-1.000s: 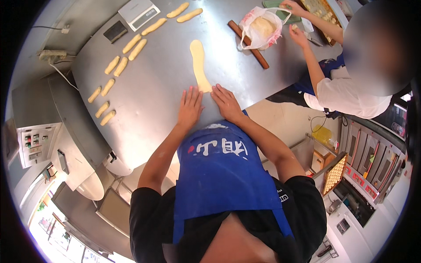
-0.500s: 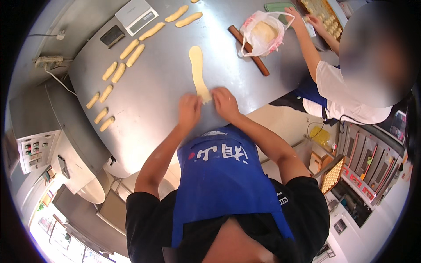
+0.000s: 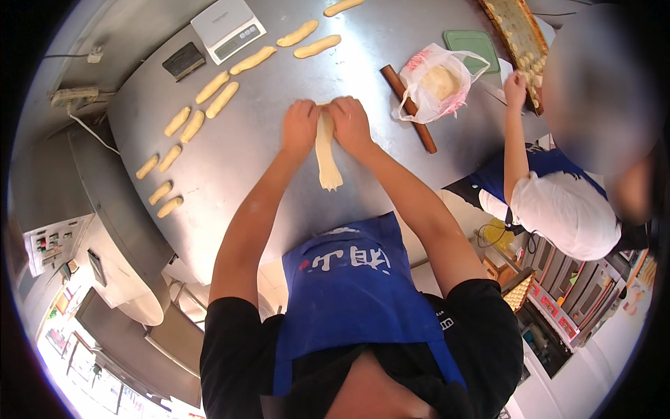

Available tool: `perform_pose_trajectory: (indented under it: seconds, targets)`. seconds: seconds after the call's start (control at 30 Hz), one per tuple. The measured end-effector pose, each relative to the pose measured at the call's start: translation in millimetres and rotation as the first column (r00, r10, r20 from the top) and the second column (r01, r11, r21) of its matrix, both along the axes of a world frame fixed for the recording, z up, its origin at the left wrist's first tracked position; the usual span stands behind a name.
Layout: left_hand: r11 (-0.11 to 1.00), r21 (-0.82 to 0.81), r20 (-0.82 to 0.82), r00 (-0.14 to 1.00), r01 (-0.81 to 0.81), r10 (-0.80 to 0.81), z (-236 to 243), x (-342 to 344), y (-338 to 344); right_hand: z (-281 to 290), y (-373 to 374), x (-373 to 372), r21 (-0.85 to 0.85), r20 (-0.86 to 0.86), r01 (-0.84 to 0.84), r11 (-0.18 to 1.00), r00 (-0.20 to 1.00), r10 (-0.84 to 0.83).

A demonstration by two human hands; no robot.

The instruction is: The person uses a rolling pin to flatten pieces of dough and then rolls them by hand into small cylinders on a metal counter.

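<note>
A long, flat strip of pale dough (image 3: 326,157) lies on the metal table in front of me, its ragged near end toward my apron. My left hand (image 3: 301,126) and my right hand (image 3: 350,124) are side by side at its far end. Both have their fingers curled over the dough's edge, where a little of it shows between them. The fingertips are partly hidden. Several short dough rolls (image 3: 222,100) lie in a curved row to the left and beyond my hands.
At the back left stand a kitchen scale (image 3: 229,31) and a small black box (image 3: 183,61). To the right, a plastic bag (image 3: 441,82) with dough rests over a brown rolling pin (image 3: 423,131). Past it are a green lid (image 3: 472,49), a tray (image 3: 513,28) of small pieces and a co-worker's hand (image 3: 515,89).
Both hands have gone from the dough strip's near end to its far end, which is now drawn closer to me. The co-worker's hand has moved off the bag toward the tray.
</note>
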State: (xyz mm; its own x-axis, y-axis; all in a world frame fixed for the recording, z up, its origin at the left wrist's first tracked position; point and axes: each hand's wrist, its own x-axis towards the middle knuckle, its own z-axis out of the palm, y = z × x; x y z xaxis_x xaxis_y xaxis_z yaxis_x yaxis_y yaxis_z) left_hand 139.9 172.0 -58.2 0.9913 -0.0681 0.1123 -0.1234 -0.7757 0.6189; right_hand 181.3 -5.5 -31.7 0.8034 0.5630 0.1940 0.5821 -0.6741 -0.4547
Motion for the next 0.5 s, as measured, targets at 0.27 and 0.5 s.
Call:
perform_pose_trajectory:
  seconds: [0.27, 0.5]
  targets:
    - [0.98, -0.033, 0.139, 0.97, -0.195, 0.198, 24, -1, -21, 11, 1, 0, 0.196, 0.036, 0.163, 0.967, 0.984, -0.173]
    - [1.0, 0.012, 0.207, 0.978, -0.028, 0.025, 14, -56, -28, 13, -8, -44, 0.179, 0.071, 0.013, 0.984, 0.997, -0.026]
